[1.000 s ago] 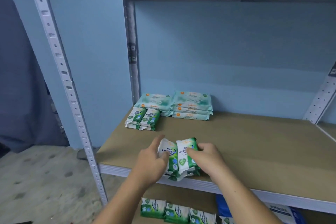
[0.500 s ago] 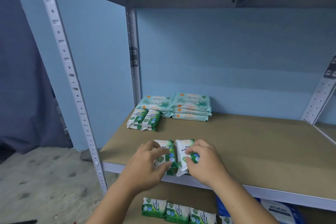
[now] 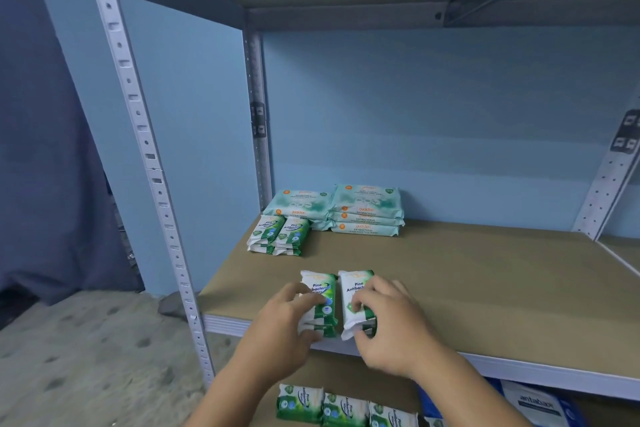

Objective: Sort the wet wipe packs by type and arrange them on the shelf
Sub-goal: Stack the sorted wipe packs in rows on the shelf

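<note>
At the front lip of the shelf board (image 3: 485, 288), two short stacks of small green-and-white pine wipe packs lie side by side, almost touching. The left hand (image 3: 277, 333) curls over the left pine stack (image 3: 320, 288), fingers on top and thumb at its near end. The right hand (image 3: 391, 326) grasps the right pine stack (image 3: 355, 284) the same way.

These look like soft, light film pouches. They will probably give under pressure, and the glossy wrap may let the upper pack slide off the lower. Pinching each stack through its full thickness at the near end, as now, seems the safest hold.

Below the lip, more lower pine packs (image 3: 346, 409) lie on the board underneath, with a blue pack (image 3: 540, 404) to their right.

Further back on the left, the matching rear pine stacks (image 3: 277, 236) lie in a pair, and the board between them and the hands is bare. Directly behind those, against the blue wall, lie the larger pale teal packs (image 3: 367, 211). The grey front upright (image 3: 166, 215) stands well left of that path.
</note>
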Available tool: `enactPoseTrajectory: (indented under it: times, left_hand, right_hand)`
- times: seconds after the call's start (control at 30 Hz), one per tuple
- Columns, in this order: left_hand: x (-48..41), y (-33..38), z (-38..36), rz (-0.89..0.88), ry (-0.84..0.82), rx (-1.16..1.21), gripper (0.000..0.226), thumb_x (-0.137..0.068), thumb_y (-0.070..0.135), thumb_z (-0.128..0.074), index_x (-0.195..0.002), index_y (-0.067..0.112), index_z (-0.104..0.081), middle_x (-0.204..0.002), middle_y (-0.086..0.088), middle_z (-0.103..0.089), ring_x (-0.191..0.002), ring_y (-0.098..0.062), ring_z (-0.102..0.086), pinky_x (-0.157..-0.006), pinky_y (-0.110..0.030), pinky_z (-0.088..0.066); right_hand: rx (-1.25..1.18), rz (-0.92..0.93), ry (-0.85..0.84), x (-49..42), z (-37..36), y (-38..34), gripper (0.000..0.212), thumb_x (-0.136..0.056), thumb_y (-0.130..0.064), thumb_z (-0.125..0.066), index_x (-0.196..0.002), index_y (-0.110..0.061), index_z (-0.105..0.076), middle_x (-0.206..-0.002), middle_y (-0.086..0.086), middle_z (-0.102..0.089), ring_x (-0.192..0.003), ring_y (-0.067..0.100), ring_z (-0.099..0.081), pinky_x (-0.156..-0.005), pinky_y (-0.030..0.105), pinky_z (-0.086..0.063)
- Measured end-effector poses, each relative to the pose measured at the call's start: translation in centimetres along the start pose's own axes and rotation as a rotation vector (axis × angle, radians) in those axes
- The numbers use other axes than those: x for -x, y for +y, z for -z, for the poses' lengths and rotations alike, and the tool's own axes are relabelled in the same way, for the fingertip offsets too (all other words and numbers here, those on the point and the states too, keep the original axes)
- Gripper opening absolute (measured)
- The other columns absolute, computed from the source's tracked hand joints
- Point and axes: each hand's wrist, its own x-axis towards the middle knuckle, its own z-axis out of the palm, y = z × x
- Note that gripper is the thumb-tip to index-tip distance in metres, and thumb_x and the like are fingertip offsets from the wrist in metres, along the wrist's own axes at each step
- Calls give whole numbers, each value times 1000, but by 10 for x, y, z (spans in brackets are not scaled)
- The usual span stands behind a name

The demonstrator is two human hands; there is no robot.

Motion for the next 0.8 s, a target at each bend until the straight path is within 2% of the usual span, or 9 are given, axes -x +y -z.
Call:
enactPoseTrajectory:
  times: [0.07,0.1,0.27,0.43,0.53,0.63,0.73,0.8]
  left_hand:
    - [-5,-1,-8,12,58,-5,46,-83,21,-73,-124,39,-66,-128,18,-50,-107,-12,-58,-85,-30,-50]
    - [-8,-1,-12,20,82,1,47,-82,17,-73,-123,39,-68,-128,16,-52,-104,-14,-60,-82,-29,-50]
    - [-38,-14,-30,26,158,-2,51,-80,8,-70,-123,34,-71,-132,3,-61,-104,-25,-66,-80,-29,-52]
    - [-84,-35,-36,25,139,-16,49,-84,12,-65,-129,33,-68,-140,2,-58,-116,-25,-62,-91,-31,-52]
    - [-112,-51,-40,-47,130,-70,50,-82,13,-56,-127,29,-69,-132,4,-62,-106,-27,-63,-79,-40,-56]
    - [-130,-64,-48,-77,183,-316,47,-77,22,-63,-121,36,-70,-121,9,-69,-97,-29,-56,-75,-43,-51]
    - [-136,-67,-53,33,185,-435,57,-77,25,-59,-131,46,-58,-138,10,-61,-118,-34,-50,-87,-48,-43]
    - [-139,-69,-57,122,156,-459,67,-83,23,-52,-142,52,-42,-159,6,-37,-142,-36,-30,-102,-54,-29]
  right_hand:
    - [69,14,-110,3,3,-3,30,-75,-26,-61,-100,-33,-45,-110,-16,-35,-103,14,-32,-83,35,-47]
    - [71,8,-102,1,0,-3,32,-75,-17,-60,-98,-33,-43,-109,-16,-33,-102,15,-30,-81,37,-49]
    - [-48,-4,116,-35,-35,20,40,-72,3,-60,-94,-30,-58,-105,-14,-44,-96,18,-40,-80,36,-48]
    - [-50,12,262,-76,-66,40,42,-67,5,-67,-94,-26,-64,-105,-7,-53,-91,22,-44,-74,38,-50]
    - [-36,-5,297,-103,-79,50,41,-68,3,-67,-95,-27,-64,-106,-7,-52,-95,23,-44,-73,40,-51]
    - [-63,-4,297,-123,-89,60,43,-69,7,-64,-97,-26,-63,-110,-6,-50,-97,22,-43,-76,38,-51]
    - [-91,2,303,-137,-96,66,48,-66,11,-62,-100,-22,-66,-113,-2,-51,-99,25,-46,-78,39,-52]
    - [-111,6,311,-142,-99,67,54,-62,12,-59,-105,-18,-69,-118,4,-55,-103,31,-50,-83,38,-52]
